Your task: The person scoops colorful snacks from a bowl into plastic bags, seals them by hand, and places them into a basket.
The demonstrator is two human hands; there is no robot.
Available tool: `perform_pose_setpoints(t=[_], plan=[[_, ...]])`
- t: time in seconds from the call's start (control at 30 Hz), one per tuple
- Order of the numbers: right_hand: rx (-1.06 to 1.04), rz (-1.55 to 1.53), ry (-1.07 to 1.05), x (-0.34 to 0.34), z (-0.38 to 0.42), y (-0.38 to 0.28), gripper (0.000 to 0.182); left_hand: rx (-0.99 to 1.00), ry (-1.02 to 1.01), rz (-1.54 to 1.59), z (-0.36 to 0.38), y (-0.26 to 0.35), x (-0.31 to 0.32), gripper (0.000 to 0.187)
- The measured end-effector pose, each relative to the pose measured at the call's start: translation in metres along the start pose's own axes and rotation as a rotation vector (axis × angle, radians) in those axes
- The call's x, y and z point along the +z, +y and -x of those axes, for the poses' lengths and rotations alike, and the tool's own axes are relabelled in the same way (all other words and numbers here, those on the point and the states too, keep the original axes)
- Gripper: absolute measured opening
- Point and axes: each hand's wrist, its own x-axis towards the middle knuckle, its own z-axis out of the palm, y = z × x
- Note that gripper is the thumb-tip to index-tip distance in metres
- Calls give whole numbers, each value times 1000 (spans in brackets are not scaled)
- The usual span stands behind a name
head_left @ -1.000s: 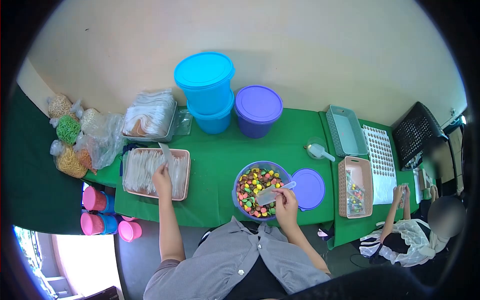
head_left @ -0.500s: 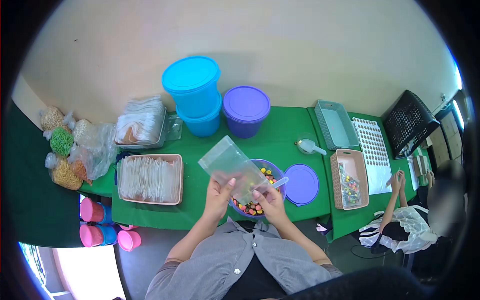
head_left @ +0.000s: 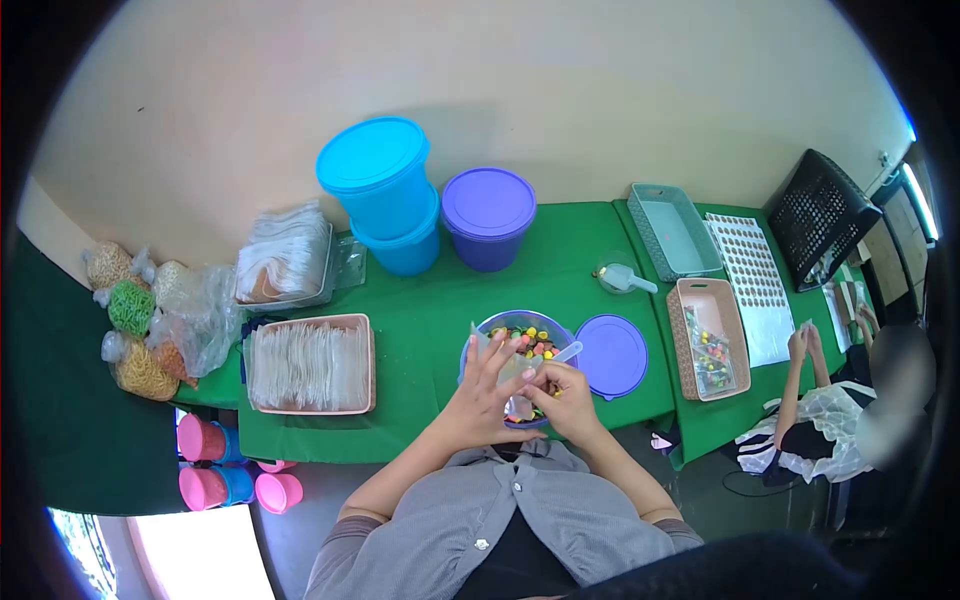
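Note:
Over a purple tub (head_left: 470,362) of colourful wrapped sweets (head_left: 545,340), both hands are at a clear plastic bag (head_left: 519,406). My left hand (head_left: 482,392) is curled around the bag, its fingers raised and its palm hiding much of it. Close beside it, my right hand (head_left: 562,398) pinches the bag near its edge with closed fingers. A translucent scoop handle (head_left: 568,352) sticks out over the tub's right rim, just above my right hand. The scoop's lower part is hidden. To the right lies the tub's purple lid (head_left: 612,356).
A pink basket (head_left: 372,365) of flat bags stands left. Blue buckets (head_left: 375,160) and a purple bucket (head_left: 490,215) stand behind. Rightward are a second scoop (head_left: 625,279), a grey-green basket (head_left: 672,225), a pink basket (head_left: 740,345) with filled packs, a sticker sheet (head_left: 755,290) and another person (head_left: 815,445).
The bag, held up and spread out before, is lowered and turned, now mostly behind my left hand. My left hand has moved right, close to the right one.

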Motion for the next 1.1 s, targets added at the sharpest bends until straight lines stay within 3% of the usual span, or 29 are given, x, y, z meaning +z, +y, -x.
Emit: perform_pose_setpoints(t=[0.2,0.43,0.57,0.67,0.8,0.87,0.9,0.97,1.07,1.1], plan=[[-67,55,8,-3,3,9,36,-67,-61,128,-1,-6,10,95],[-164,85,-24,-6,-1,-2,29,-120,90,78,-4,-4,-3,84],[-196,189,45,-5,-1,1,25,-57,2,-16,-10,-2,-10,68],[-180,190,98,-9,-2,-3,23,-166,-47,-31,-13,0,-8,57],[-231,134,60,-18,-2,1,13,-331,111,210,-4,-6,-8,48],[-176,-181,41,-18,-3,-6,39,-414,214,350,-1,-7,-7,44],[-173,-182,39,-13,-3,-6,39,-501,296,545,-1,-5,-8,45],[-306,239,-107,3,-4,-4,74,-562,408,815,-1,-3,-4,46],[-258,200,-249,20,7,14,74,-504,522,774,0,2,-5,44],[-171,158,-238,22,6,16,65,-505,525,772,3,2,-3,44]])
